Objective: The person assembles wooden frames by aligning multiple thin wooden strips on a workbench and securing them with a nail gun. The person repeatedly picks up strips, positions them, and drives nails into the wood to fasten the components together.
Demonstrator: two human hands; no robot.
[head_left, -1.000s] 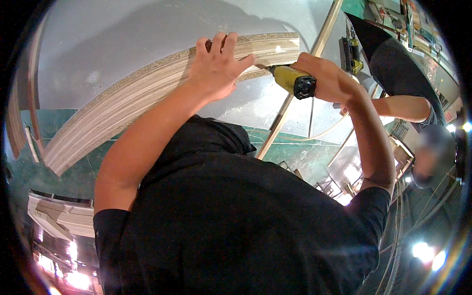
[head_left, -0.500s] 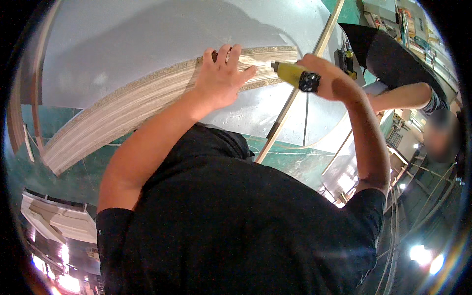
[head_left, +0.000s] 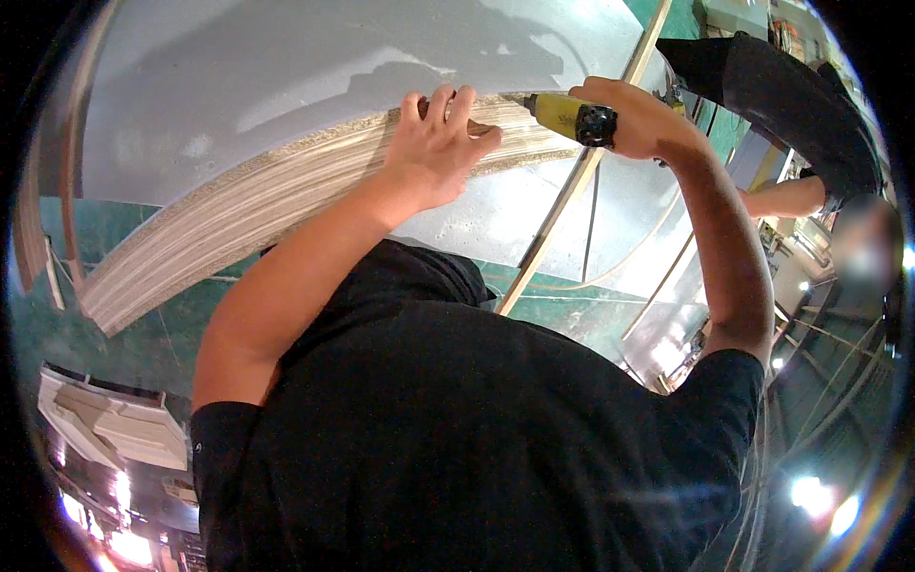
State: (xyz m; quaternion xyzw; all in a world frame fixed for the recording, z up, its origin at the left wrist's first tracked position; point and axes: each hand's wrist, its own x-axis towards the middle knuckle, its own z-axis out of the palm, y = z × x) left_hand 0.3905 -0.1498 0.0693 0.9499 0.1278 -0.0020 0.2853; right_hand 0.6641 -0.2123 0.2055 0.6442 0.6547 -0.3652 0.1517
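A long curved piece of striped, pale brown wood (head_left: 243, 205), seemingly made of layered strips, lies across a grey panel (head_left: 315, 48) in front of me. My left hand (head_left: 429, 153) grips it near its right end, bent fingers hooked toward the far edge and thumb pointing right. My right hand (head_left: 637, 119) is closed around a yellow-green and black power drill (head_left: 560, 114). The drill's nose points left and sits close to the wood's far edge, right of my left fingers. Whether its tip touches the wood I cannot tell.
A narrow wooden batten (head_left: 558, 214) runs diagonally under the wood's right end. At the upper right a person in dark clothes (head_left: 791, 95) bends over, one forearm reaching inward. Pale moulded panels (head_left: 114, 419) stand at the lower left. The floor (head_left: 143, 367) is green.
My right hand and the drill have moved slightly away from me, toward the wood's far edge. My left hand stays nearly in place. The other person's arm has shifted.
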